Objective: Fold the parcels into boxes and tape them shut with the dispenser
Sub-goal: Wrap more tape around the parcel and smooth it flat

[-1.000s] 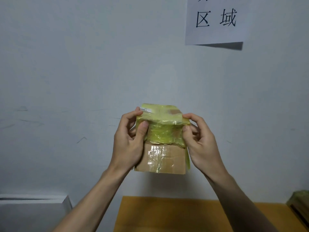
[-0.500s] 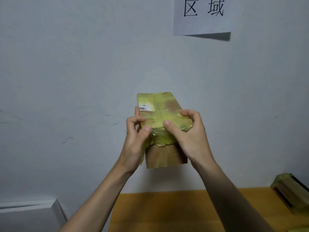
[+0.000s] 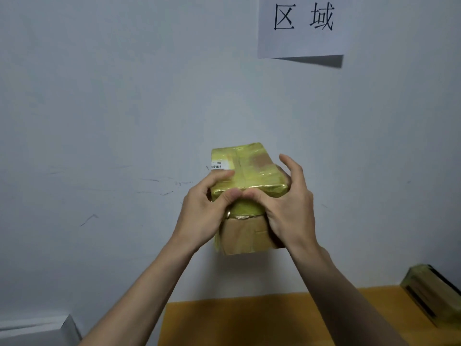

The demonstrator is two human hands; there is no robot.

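A small cardboard parcel [image 3: 245, 236] is held up in the air in front of the white wall. Shiny yellow tape covers its upper half, and a small barcode label [image 3: 219, 165] sits on its top left. My left hand [image 3: 204, 213] grips its left side, thumb pressed on the near top edge. My right hand [image 3: 287, 208] holds the right side, its thumb meeting the left thumb on the yellow tape while its fingers curl above the right edge. No tape dispenser is in view.
An orange table top [image 3: 249, 320] lies below the hands. Another yellow-taped box [image 3: 434, 293] sits at its right edge. A grey-white box [image 3: 37, 330] is at the bottom left. A paper sign [image 3: 301, 26] hangs on the wall.
The parcel has tipped so its taped top faces me more. My right hand moved from the right side inward, and both thumbs now meet on the front edge.
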